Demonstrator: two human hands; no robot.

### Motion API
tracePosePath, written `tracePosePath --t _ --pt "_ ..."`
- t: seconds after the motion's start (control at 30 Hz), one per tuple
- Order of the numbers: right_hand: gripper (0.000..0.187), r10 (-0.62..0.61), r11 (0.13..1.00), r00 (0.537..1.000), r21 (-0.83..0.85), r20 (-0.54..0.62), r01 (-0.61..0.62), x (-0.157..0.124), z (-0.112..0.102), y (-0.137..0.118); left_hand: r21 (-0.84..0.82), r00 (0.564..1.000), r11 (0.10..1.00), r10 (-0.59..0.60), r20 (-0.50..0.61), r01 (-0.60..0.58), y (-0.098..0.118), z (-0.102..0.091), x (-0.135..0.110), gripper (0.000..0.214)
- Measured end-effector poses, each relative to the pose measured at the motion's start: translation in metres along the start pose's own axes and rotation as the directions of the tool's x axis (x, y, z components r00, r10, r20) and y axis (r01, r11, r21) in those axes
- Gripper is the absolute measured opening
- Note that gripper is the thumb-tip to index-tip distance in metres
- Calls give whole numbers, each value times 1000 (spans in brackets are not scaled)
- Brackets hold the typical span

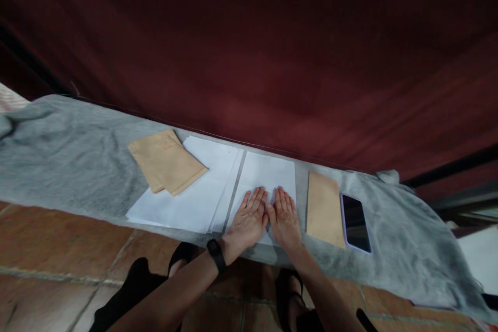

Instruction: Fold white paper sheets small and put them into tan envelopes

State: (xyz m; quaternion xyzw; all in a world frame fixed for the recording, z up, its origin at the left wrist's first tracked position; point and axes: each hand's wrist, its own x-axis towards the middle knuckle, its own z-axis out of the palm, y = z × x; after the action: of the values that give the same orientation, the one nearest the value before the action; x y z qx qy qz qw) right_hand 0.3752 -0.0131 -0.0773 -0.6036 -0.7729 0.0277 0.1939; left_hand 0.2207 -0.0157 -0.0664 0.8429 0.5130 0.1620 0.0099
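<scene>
My left hand (pixel 249 220) and my right hand (pixel 285 216) lie flat side by side, fingers stretched out, on a white sheet of paper (pixel 268 174) near the front edge of a grey cloth-covered bench (pixel 70 161). Both palms press down on the sheet's near half and hold nothing. A black band sits on my left wrist (pixel 216 254). To the left of the sheet lies a stack of white paper (pixel 194 189) with brown envelopes (pixel 166 161) on top of its far left corner.
A single brown envelope (pixel 323 208) lies right of my hands, with a dark phone (pixel 355 223) beside it. A dark red curtain (pixel 272 52) hangs behind the bench. Tiled floor (pixel 58 249) and my dark-clad legs show below.
</scene>
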Motion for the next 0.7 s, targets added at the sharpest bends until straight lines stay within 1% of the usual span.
tracePosePath --t 0.1,0.23,0.33,0.47,0.57,0.7 --pt "67 36 998 999 -52 -30 -38 -3 -1 1 38 996 996 -81 -28 82 -5 2 -3 59" --pt "67 68 997 995 -36 -72 -71 -6 -2 3 83 981 981 -169 -94 177 -10 4 -10 63" --pt "68 89 996 992 -14 -85 -90 -9 -1 6 73 967 975 -196 -160 209 -13 5 -15 67" --pt "69 122 992 986 -20 -111 -125 -13 1 9 57 959 970 -222 -178 235 -14 3 -15 67" --pt "66 134 991 983 -2 -122 -135 -4 -5 10 58 963 972 -214 -162 226 -15 -4 -2 62" --pt "60 153 984 986 106 -67 -145 32 -17 6 20 985 993 -112 -129 115 -15 -11 33 54"
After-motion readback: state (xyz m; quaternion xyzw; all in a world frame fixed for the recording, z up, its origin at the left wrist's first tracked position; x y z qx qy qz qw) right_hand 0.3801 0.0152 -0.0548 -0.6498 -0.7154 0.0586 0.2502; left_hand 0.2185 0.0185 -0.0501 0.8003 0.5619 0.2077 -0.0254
